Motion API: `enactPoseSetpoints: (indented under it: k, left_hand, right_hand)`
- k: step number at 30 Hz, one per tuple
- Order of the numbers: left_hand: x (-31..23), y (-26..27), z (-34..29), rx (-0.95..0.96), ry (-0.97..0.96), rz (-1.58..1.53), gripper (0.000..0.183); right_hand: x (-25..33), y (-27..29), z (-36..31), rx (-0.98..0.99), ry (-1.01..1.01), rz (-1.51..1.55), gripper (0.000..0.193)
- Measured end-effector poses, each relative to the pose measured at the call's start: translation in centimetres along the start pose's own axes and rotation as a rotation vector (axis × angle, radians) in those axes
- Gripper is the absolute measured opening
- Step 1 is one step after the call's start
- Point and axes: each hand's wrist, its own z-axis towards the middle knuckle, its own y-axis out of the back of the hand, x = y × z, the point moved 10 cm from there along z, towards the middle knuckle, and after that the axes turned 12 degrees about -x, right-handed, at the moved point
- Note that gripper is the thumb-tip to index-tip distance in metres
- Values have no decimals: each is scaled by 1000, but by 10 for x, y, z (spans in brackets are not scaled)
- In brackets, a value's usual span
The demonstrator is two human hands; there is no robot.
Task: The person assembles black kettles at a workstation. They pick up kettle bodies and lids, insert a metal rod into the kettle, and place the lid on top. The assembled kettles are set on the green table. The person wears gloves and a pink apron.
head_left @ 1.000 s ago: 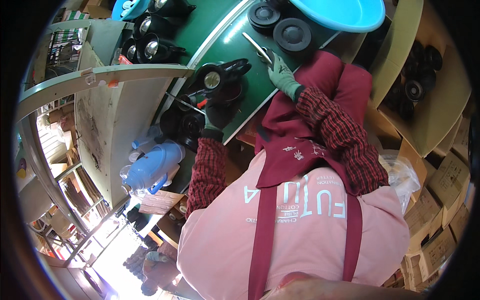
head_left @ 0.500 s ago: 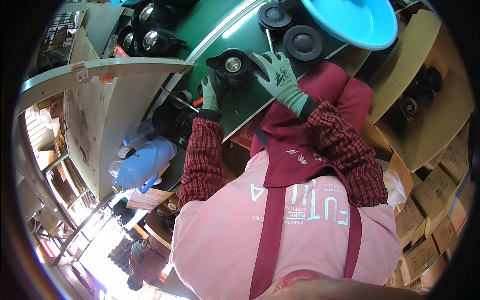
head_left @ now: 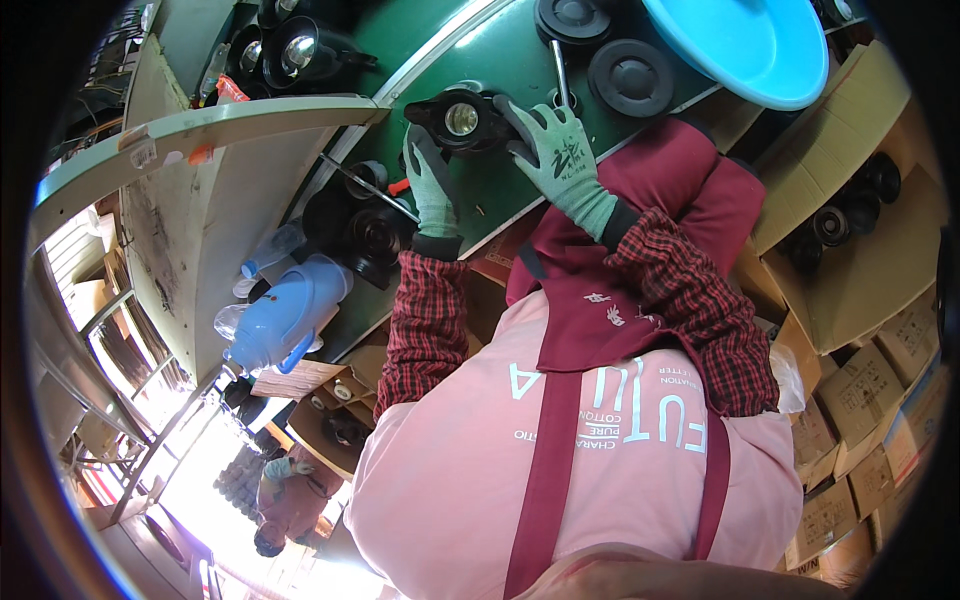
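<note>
Between my gloved hands, on the green tabletop, sits a black thermos jug [head_left: 480, 128] with its shiny, silvery round opening facing up. My left hand [head_left: 430, 185] has its dark-tipped fingers pressed to the jug's left side. On the other side, my right hand [head_left: 560, 160] grips the jug's right edge, its outer fingers spread beyond it. A metal rod [head_left: 560, 72] lies just past the right hand's fingers. Close to my left wrist are a red-orange piece [head_left: 398, 187] and a long thin metal rod [head_left: 370, 188]. The jug's underside is hidden.
Two black round lids [head_left: 632, 78] and a blue basin [head_left: 745, 45] stand at right. Several similar jugs [head_left: 300, 55] are at upper left, behind a metal frame bar [head_left: 240, 118]. A light-blue flask [head_left: 285, 315] is at left. An open carton [head_left: 850, 240] holds black parts; another person [head_left: 290, 490] is beyond.
My left hand has moved up along the jug's left side, its fingers now at the edge. The jug appears slightly turned. The whole view has shifted a little.
</note>
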Motion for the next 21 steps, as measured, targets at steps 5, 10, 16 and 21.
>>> enactPoseSetpoints:
  k: [5,10,16,21]
  left_hand:
    - [9,-6,4,15,70,-78,68]
    - [-44,-22,43,172,-70,94,45]
    - [-123,-88,135,69,-132,-134,41]
    - [-101,-173,273,-14,-327,-29,46]
  right_hand:
    - [3,0,4,20,7,-35,69]
    - [-16,54,12,-18,-20,408,60]
    - [-220,190,59,-668,-337,360,43]
    - [-348,182,108,-401,-527,-83,68]
